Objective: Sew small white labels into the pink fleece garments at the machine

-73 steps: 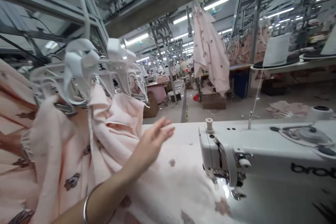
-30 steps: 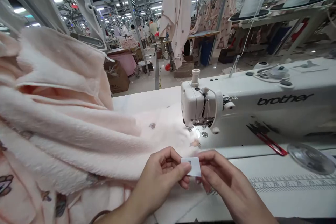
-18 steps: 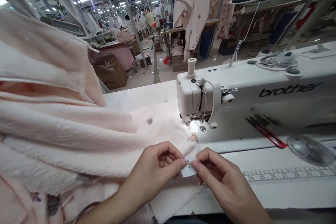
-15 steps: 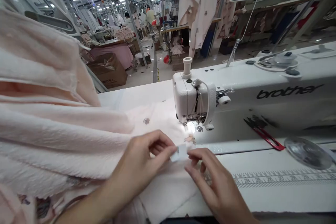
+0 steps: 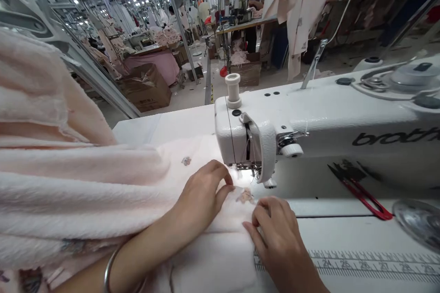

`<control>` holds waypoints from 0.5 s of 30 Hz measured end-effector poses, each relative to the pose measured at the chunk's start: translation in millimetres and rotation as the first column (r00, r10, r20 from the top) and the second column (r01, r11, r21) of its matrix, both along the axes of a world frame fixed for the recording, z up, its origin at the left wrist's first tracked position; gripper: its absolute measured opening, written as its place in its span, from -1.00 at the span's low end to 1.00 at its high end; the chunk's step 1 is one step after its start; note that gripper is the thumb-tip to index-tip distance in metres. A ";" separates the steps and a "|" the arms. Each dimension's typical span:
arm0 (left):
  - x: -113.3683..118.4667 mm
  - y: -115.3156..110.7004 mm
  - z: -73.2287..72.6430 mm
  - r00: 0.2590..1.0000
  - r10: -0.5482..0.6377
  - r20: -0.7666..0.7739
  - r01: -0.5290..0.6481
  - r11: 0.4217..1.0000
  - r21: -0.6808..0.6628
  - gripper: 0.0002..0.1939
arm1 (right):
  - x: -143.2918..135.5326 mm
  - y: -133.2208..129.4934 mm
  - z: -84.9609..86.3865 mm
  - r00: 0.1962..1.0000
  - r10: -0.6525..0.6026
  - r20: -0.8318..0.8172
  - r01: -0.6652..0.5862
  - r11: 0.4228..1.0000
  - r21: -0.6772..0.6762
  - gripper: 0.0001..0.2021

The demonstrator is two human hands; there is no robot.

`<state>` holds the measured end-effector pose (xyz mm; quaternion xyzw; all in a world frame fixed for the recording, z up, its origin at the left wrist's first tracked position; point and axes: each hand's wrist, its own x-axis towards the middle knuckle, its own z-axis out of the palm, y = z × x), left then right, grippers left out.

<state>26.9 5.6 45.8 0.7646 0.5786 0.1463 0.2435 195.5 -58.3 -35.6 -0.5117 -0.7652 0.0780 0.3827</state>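
Observation:
A pale pink fleece fabric with small printed motifs lies on the sewing machine bed and runs up under the machine head. My left hand is on the fabric, thumb and forefinger pinched together just in front of the needle area. At the right edge of the fabric, my right hand has its fingers curled and its thumb against the cloth. Between the two hands shows a printed motif. The small white label seen earlier cannot be made out now; fingers may hide it.
Bulky pink fleece is heaped on the left. Red-handled snips lie right of the needle, near a clear round disc. A ruler strip runs along the front. A cardboard box stands on the floor behind.
The white label between my fingertips has gone from sight. My left hand has moved up toward the needle, and my right hand has shifted slightly down the fabric edge. The view has shifted.

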 end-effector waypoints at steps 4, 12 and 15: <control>14.5 2.5 -3.4 0.951 0.193 0.243 -0.092 0.923 -0.374 -0.84 | 0.8 1.4 -3.2 0.995 -0.042 0.094 0.039 0.999 0.038 -0.83; 19.7 8.5 -29.3 0.952 0.243 0.187 -0.155 0.907 -0.391 -0.86 | 6.1 0.1 -0.8 0.985 -0.004 0.172 0.004 1.000 0.002 -0.69; 18.7 9.2 -27.3 0.951 0.233 0.204 -0.136 0.906 -0.401 -0.86 | 6.8 0.1 -0.4 0.987 0.018 0.159 -0.014 1.000 -0.024 -0.69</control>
